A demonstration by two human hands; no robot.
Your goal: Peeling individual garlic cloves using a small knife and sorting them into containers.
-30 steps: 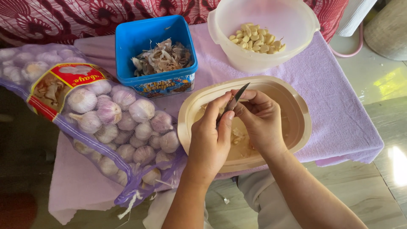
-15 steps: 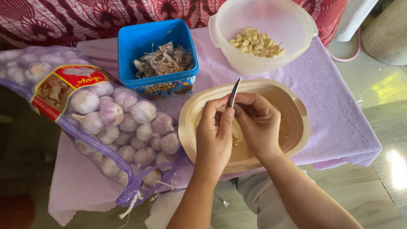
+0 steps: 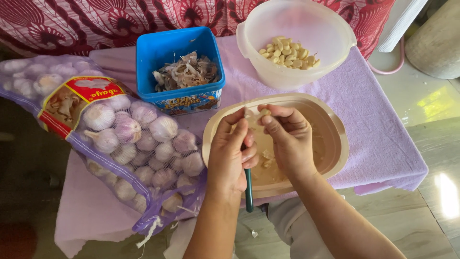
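Observation:
Both of my hands work over a shallow beige tray. My left hand is closed around a knife; its green handle sticks out below the fist toward me, and the blade is hidden. My right hand pinches a small garlic clove at its fingertips, and the left thumb and forefinger touch the same clove. Bits of garlic and skin lie in the tray under the hands.
A white plastic bowl at the back right holds several peeled cloves. A blue tub holds garlic skins. A purple mesh bag of garlic bulbs lies to the left. A lilac cloth covers the small table; tiled floor lies to the right.
The knife blade, which pointed up between my hands, is no longer seen; the handle now hangs below my left fist. My fingertips have come together on the clove.

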